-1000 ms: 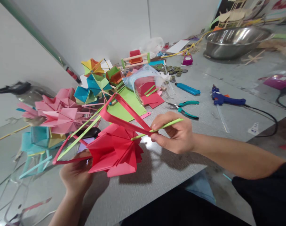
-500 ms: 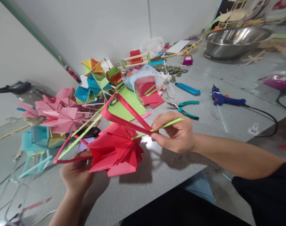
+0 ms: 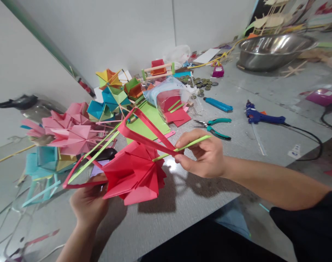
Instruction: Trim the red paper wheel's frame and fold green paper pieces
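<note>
A red folded-paper model point(image 3: 135, 171) with star-like pleats is held up above the grey table. Red paper strips point(image 3: 144, 140) form an angular frame on it, with green strips point(image 3: 99, 154) running along its left side. My left hand point(image 3: 91, 200) is closed around the model's lower left; its fingertips are partly hidden behind the paper. Between thumb and fingers, my right hand point(image 3: 201, 153) pinches the end of the red strips together with a thin green paper stick point(image 3: 194, 142). That stick reaches from the pleated centre out past my fingers.
Pliers point(image 3: 213, 127), a blue cutter point(image 3: 217, 104) and a blue glue gun point(image 3: 264, 115) lie to the right. Behind are a plastic bag of red paper point(image 3: 171, 102), coins point(image 3: 201, 83) and a steel bowl point(image 3: 275, 52). Pink point(image 3: 70, 127) and turquoise point(image 3: 43, 163) paper models stand left.
The green stick's free end has shifted slightly left and up in my right hand. Otherwise the hands and the red paper model hold nearly the same position.
</note>
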The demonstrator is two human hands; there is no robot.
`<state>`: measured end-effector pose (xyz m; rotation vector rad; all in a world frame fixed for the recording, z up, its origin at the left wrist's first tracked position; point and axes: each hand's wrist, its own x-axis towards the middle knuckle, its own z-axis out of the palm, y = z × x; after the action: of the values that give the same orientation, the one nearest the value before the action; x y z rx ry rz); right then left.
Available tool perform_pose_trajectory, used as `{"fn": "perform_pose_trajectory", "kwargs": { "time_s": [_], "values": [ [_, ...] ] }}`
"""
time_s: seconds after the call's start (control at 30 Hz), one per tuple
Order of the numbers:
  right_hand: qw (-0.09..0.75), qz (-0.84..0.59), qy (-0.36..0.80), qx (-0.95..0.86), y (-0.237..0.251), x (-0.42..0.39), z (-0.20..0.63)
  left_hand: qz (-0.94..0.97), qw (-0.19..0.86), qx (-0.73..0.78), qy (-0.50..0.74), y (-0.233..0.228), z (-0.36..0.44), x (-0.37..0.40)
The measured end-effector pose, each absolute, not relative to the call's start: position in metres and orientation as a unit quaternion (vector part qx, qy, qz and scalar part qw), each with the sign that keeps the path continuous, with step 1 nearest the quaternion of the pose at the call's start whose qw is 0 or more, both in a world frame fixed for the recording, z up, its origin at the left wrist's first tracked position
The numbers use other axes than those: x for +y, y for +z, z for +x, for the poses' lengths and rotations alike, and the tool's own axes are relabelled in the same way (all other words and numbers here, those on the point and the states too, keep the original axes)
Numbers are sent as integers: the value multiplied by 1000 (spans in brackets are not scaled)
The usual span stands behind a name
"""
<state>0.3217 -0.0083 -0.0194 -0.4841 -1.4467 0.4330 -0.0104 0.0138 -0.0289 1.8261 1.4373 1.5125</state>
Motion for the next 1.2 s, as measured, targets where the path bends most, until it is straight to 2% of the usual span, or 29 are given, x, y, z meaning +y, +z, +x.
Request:
{"fn": "perform_pose_trajectory", "kwargs": {
  "time_s": [0.13, 0.27, 0.43, 0.57, 0.7, 1.0, 1.2],
  "values": [
    [699, -232, 215, -641, -21, -9, 322, 647, 174, 515, 534, -26, -9, 13],
    [697, -239, 304, -604, -20, -11, 321, 639, 166, 524, 538, -30, -12, 14],
    [647, -283, 436, -557, -14, -9, 323, 622, 141, 564, 524, -41, -25, 19],
    [608, -286, 490, -556, -8, -7, 326, 610, 138, 577, 525, -44, -27, 20],
    [603, -286, 492, -559, -5, -8, 327, 625, 146, 557, 527, -44, -25, 18],
    [615, -271, 504, -542, -11, -8, 325, 689, 76, 512, 507, -49, -34, 18],
    [618, -274, 501, -540, -11, -8, 325, 703, 69, 498, 503, -46, -31, 18]
  ]
}}
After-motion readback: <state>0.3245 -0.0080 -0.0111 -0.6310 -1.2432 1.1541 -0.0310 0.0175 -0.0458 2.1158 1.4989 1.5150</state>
